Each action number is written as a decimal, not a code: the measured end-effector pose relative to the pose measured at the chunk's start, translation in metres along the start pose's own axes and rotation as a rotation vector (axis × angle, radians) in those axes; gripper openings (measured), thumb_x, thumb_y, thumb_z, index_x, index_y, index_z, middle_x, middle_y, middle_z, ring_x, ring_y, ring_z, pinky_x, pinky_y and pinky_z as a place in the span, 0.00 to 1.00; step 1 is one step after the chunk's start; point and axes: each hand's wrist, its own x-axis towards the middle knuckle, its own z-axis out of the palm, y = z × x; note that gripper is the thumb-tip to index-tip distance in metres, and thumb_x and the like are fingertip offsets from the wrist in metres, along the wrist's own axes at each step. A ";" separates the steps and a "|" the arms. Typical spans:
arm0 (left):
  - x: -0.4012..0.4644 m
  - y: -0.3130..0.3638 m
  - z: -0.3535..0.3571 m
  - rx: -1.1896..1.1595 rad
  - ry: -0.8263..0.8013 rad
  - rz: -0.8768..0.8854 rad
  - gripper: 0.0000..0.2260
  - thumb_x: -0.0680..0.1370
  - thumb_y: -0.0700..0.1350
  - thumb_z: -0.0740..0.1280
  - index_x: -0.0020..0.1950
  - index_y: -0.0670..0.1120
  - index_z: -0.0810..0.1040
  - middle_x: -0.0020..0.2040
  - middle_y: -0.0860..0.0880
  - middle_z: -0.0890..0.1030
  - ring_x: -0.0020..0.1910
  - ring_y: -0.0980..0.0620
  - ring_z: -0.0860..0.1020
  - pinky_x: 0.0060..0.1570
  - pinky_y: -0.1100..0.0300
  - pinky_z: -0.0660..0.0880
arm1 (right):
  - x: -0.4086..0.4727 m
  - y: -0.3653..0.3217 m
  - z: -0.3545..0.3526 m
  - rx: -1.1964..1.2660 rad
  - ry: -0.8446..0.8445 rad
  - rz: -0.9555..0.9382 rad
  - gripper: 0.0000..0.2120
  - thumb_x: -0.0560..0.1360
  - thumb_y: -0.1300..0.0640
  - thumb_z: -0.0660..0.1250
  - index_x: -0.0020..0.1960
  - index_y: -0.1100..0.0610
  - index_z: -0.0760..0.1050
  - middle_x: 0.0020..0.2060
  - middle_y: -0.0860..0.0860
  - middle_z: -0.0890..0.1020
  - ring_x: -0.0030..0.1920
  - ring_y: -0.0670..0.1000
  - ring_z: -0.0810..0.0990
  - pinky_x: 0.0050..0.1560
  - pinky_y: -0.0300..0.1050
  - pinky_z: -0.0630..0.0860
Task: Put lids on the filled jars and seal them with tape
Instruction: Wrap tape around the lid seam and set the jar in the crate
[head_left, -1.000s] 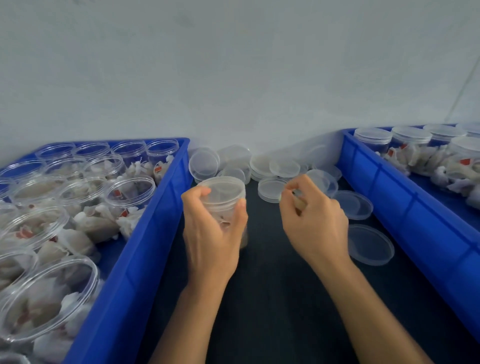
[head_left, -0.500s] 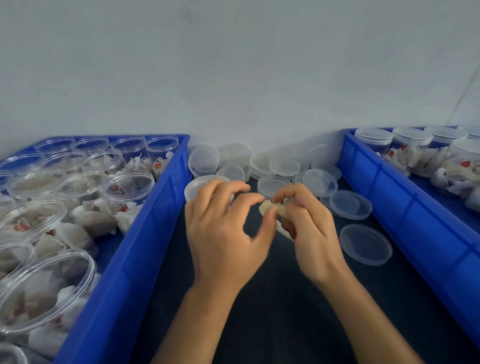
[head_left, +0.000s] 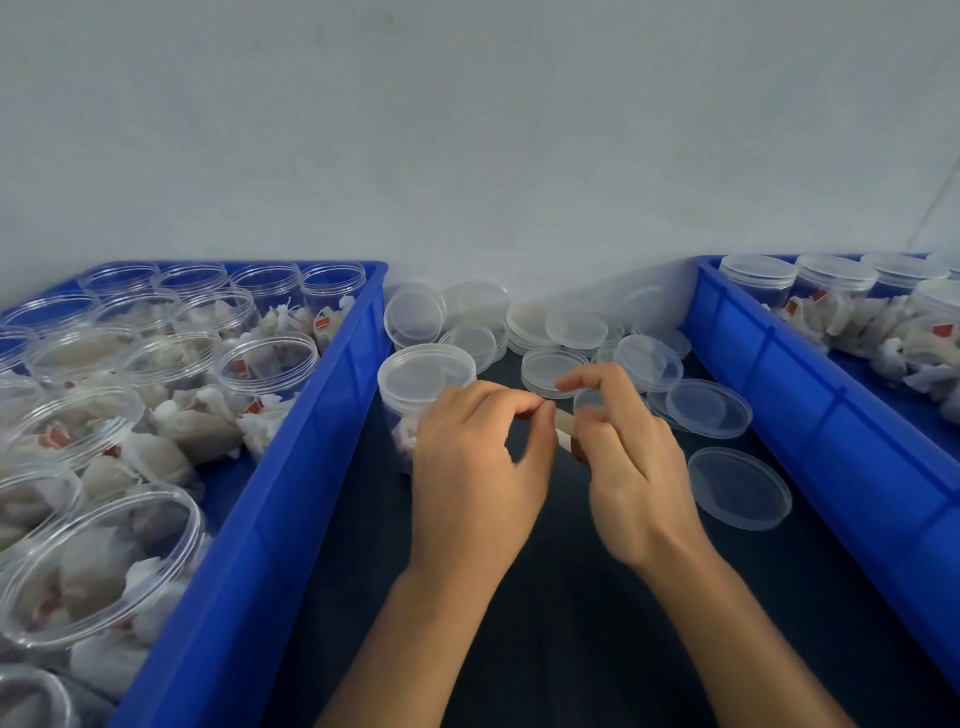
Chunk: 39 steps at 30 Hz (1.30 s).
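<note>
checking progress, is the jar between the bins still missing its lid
No, the jar between the bins already has a lid on top, standing behind the left hand.

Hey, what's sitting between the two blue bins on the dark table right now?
In the head view, between the left bin and right bin: a lidded jar, loose clear lids, and both hands, left and right, pinching a tape piece.

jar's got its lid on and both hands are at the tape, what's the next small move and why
Probably pull a short strip free. The left hand pinches the tape end at the roll the right hand holds, and the lidded jar on the dark mat beside them shows no tape yet. Then lay the strip across the lid's edge.
</note>
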 end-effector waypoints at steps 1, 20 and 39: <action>0.001 0.002 -0.001 -0.039 -0.034 -0.026 0.03 0.81 0.44 0.75 0.49 0.44 0.85 0.43 0.52 0.83 0.42 0.52 0.79 0.44 0.51 0.77 | 0.001 0.002 -0.001 -0.007 0.016 0.005 0.15 0.77 0.50 0.51 0.58 0.39 0.71 0.32 0.43 0.78 0.34 0.49 0.75 0.40 0.52 0.72; 0.010 0.007 -0.002 -0.384 -0.296 -0.561 0.04 0.81 0.47 0.74 0.48 0.53 0.81 0.43 0.59 0.84 0.44 0.59 0.83 0.43 0.69 0.77 | 0.000 0.014 -0.005 0.006 0.044 -0.176 0.06 0.80 0.53 0.62 0.56 0.44 0.72 0.25 0.53 0.72 0.24 0.50 0.67 0.35 0.33 0.64; 0.014 -0.016 -0.019 0.089 0.357 -0.135 0.12 0.78 0.43 0.72 0.59 0.40 0.80 0.55 0.44 0.80 0.54 0.41 0.77 0.59 0.47 0.72 | 0.000 0.026 0.013 -0.437 -0.171 -0.132 0.07 0.85 0.44 0.56 0.63 0.41 0.65 0.33 0.41 0.75 0.37 0.46 0.77 0.42 0.53 0.76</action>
